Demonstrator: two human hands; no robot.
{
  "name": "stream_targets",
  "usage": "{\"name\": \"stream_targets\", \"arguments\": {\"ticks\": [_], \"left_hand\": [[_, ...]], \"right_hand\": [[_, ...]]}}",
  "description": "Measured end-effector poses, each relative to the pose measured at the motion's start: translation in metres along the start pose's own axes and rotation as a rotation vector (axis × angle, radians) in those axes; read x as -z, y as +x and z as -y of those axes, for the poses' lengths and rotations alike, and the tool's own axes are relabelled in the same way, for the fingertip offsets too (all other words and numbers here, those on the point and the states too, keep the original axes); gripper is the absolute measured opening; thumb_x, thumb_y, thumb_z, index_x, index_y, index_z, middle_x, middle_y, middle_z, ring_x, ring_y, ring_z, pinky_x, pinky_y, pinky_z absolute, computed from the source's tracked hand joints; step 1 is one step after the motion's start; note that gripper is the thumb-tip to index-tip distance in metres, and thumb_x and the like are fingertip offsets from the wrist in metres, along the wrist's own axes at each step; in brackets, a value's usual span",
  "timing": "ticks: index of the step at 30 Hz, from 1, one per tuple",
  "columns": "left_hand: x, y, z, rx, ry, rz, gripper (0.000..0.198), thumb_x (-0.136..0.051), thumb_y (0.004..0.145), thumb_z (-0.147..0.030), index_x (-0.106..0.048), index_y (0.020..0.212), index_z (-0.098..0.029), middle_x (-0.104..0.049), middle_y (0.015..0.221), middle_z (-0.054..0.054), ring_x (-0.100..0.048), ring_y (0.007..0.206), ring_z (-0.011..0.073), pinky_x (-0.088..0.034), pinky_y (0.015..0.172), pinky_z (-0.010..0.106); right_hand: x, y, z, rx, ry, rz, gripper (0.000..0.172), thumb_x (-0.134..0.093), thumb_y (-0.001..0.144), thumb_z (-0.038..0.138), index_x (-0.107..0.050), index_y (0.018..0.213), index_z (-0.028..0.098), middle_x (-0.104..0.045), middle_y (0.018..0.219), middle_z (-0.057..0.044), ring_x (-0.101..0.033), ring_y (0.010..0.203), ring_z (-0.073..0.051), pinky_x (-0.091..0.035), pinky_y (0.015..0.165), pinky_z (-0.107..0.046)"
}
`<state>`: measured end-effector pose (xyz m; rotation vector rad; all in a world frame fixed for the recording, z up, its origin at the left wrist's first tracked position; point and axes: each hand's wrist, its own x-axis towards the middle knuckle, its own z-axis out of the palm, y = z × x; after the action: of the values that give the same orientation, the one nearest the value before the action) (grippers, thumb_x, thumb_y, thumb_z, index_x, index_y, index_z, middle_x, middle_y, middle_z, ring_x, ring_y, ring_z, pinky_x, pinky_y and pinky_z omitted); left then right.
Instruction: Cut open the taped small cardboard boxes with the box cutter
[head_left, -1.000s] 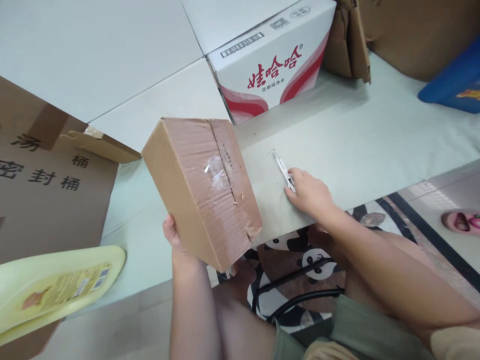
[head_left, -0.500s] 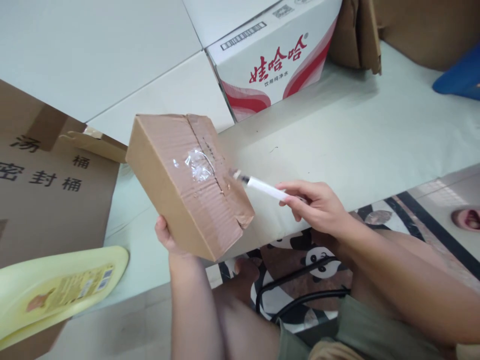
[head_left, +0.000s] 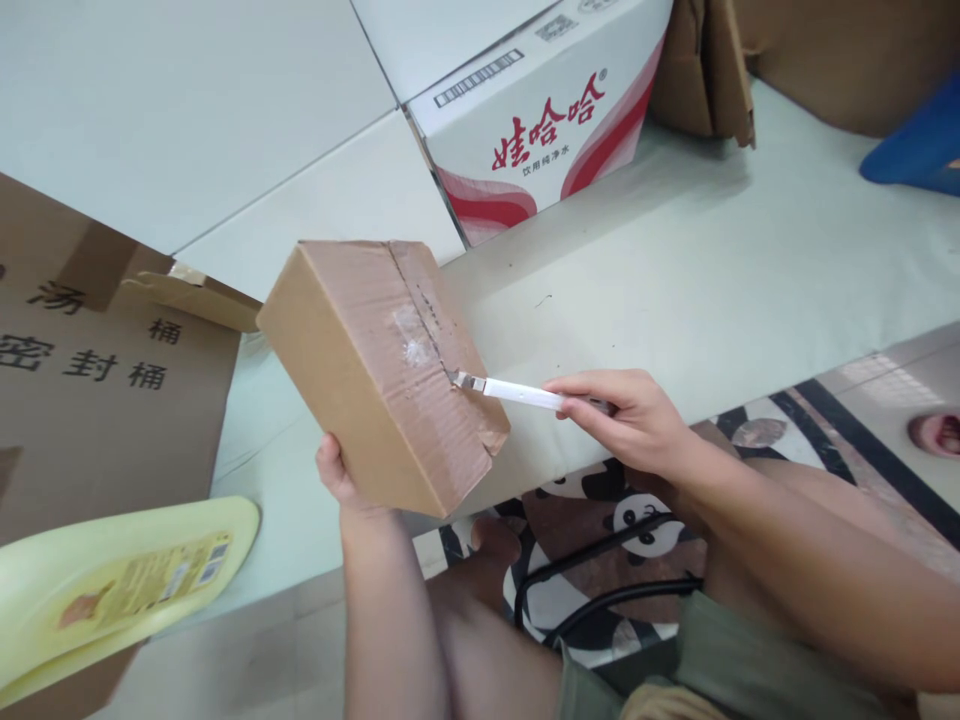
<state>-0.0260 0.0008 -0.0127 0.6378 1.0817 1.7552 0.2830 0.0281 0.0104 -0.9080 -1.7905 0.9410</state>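
A brown cardboard box (head_left: 352, 370) is held tilted by my left hand (head_left: 341, 475), with the fingers at its lower left side and partly hidden under it. Wrinkled clear tape covers its upper face, and a torn seam runs down that face. My right hand (head_left: 622, 410) is closed around the white handle of a utility knife (head_left: 521, 394). The knife's metal tip touches the box face at the seam, below a shiny patch of tape.
A white and red carton (head_left: 555, 140) stands at the back beside large white boxes (head_left: 225, 90). A big printed cardboard box (head_left: 112, 430) is at left, with a yellow bottle (head_left: 127, 590) before it. A blue object (head_left: 915, 150) lies at far right on the pale tabletop (head_left: 660, 270).
The knife tip has moved left and down onto the seam of the box. The box has shifted slightly right and turned a little in my left hand.
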Motion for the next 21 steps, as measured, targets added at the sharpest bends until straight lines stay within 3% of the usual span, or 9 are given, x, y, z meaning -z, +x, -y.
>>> {"name": "stream_targets", "arguments": {"ticks": [5, 10, 15, 21], "left_hand": [[-0.0014, 0.0013, -0.0017, -0.035, 0.065, 0.016, 0.05, -0.069, 0.075, -0.063, -0.075, 0.107, -0.026, -0.075, 0.103, 0.002, -0.067, 0.101, 0.0241, -0.056, 0.092, 0.037], [0.0007, 0.0025, -0.0025, -0.066, 0.154, -0.005, 0.054, -0.068, 0.073, -0.067, -0.073, 0.106, -0.025, -0.074, 0.106, 0.004, -0.064, 0.111, 0.0259, -0.054, 0.092, 0.036], [-0.0058, 0.0015, -0.0045, -0.069, 0.162, -0.025, 0.056, -0.069, 0.071, -0.067, -0.073, 0.108, -0.025, -0.073, 0.107, 0.006, -0.065, 0.112, 0.0278, -0.055, 0.091, 0.036], [-0.0067, 0.0013, -0.0064, -0.051, 0.167, -0.033, 0.061, -0.073, 0.066, -0.067, -0.072, 0.113, -0.027, -0.074, 0.105, 0.006, -0.065, 0.111, 0.0283, -0.055, 0.086, 0.035]], "right_hand": [[-0.0002, 0.0022, -0.0013, 0.02, -0.119, 0.045, 0.024, -0.055, 0.095, 0.027, -0.076, 0.103, 0.017, -0.075, 0.08, -0.004, -0.061, 0.062, -0.011, -0.043, 0.056, -0.023], [0.001, 0.0032, 0.0003, 0.0, -0.16, 0.004, 0.024, -0.056, 0.096, 0.031, -0.077, 0.099, 0.018, -0.065, 0.065, 0.0, -0.056, 0.056, -0.011, -0.039, 0.054, -0.023], [0.001, 0.0022, -0.0002, -0.002, -0.132, 0.008, 0.026, -0.055, 0.097, 0.033, -0.076, 0.094, 0.017, -0.071, 0.071, -0.002, -0.059, 0.059, -0.012, -0.041, 0.056, -0.023], [0.0056, 0.0037, -0.0019, 0.085, -0.211, -0.004, 0.026, -0.054, 0.097, 0.032, -0.075, 0.092, 0.017, -0.065, 0.063, 0.0, -0.053, 0.053, -0.01, -0.037, 0.052, -0.023]]}}
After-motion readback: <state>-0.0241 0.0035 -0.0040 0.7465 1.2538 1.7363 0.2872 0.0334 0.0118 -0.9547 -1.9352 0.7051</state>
